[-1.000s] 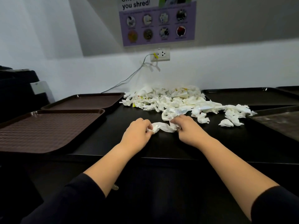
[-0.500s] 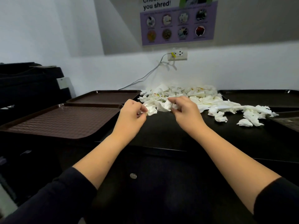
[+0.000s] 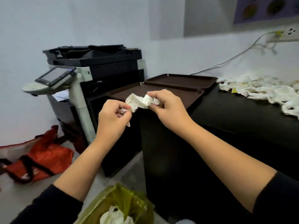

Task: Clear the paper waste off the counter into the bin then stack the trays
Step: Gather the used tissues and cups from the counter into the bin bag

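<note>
Both hands pinch one crumpled paper wad point(image 3: 140, 101) in mid-air, left of the counter point(image 3: 242, 113).

L hand point(image 3: 111, 118) and R hand point(image 3: 168, 107): fingers curled, clamped on opposite ends of wad. Green-lined bin point(image 3: 119, 206), w/ paper inside, sits below hands by counter's left end. Paper pile point(image 3: 262, 89) lies on counter top, right side; two brown trays point(image 3: 182, 83) at its left end. Copier point(image 3: 97, 67) stands beyond counter's left end.

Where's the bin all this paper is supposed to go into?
The bin, lined with a yellow-green bag, sits on the floor at the bottom of the head view, below the hands and just left of the black counter. Some white paper already lies inside.
</note>
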